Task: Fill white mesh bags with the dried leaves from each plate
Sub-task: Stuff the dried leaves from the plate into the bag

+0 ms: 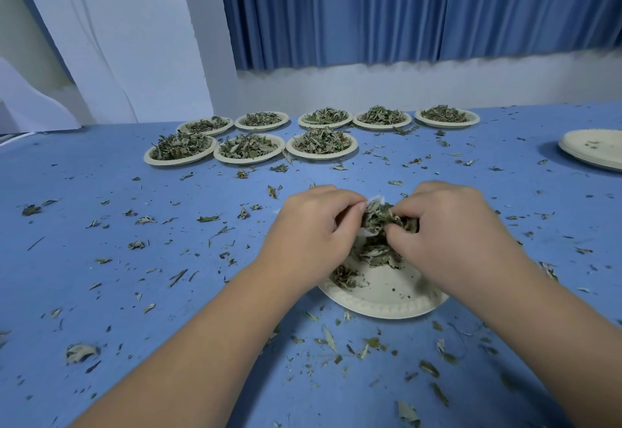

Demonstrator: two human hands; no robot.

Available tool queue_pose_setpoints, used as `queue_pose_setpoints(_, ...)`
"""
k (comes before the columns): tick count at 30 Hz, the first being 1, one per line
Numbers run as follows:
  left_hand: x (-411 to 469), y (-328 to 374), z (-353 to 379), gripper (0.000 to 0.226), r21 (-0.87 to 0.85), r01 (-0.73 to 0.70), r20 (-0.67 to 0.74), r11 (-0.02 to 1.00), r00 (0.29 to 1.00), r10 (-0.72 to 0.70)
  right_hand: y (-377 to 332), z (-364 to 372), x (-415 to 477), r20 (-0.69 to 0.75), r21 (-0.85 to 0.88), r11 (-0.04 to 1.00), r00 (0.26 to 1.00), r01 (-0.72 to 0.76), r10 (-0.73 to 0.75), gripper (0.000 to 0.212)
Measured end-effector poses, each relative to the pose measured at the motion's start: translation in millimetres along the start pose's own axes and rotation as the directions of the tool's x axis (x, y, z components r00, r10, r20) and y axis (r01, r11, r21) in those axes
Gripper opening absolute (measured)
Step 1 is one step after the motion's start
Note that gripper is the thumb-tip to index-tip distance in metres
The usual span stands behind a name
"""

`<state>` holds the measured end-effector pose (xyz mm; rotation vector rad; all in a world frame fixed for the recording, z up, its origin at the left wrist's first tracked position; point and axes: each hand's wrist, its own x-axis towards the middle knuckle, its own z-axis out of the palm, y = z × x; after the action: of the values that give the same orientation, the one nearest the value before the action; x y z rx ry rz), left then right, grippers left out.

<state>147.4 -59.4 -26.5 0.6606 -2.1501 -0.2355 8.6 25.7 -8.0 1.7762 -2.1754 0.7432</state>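
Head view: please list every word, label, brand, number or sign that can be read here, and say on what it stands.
No text can be read in this view.
Near plate: only an embossed rim pattern, no letters.
Bag, far plates, stack, table, curtain: no words, labels or numbers.
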Motion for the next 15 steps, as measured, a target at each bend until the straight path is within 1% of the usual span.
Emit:
queue_pose_setpoints(6,-0.6,2.7,3.0,0.018,-0.032,-0.012,-0.004,0.999,1.0,0.012,-4.9,2.9,0.1,0.053,-0.079,0.997,0.998,0.022,-0.018,0.02)
queue_pose_setpoints(10,-0.6,6.6,6.0,0.017,-0.081,0.003,-0.009,0.997,1.0,-0.004,-8.8,3.5,0.1,0.095,-0.099,0.995,0.995,0.001,0.009,0.018)
queue_pose_setpoints(12,-0.4,7.8,6.9,0.017,-0.102,0.022,0.002,0.994,1.0,-0.022,-10.6,5.1,0.2,0.094,-0.107,0.994,0.996,0.007,0.003,0.017)
queue_pose_setpoints(15,-0.4,8.2,7.6,0.016,-0.133,0.065,0.006,0.989,0.998,-0.065,-11.4,6.0,-0.7,0.059,-0.074,0.997,0.998,0.021,-0.017,0.02)
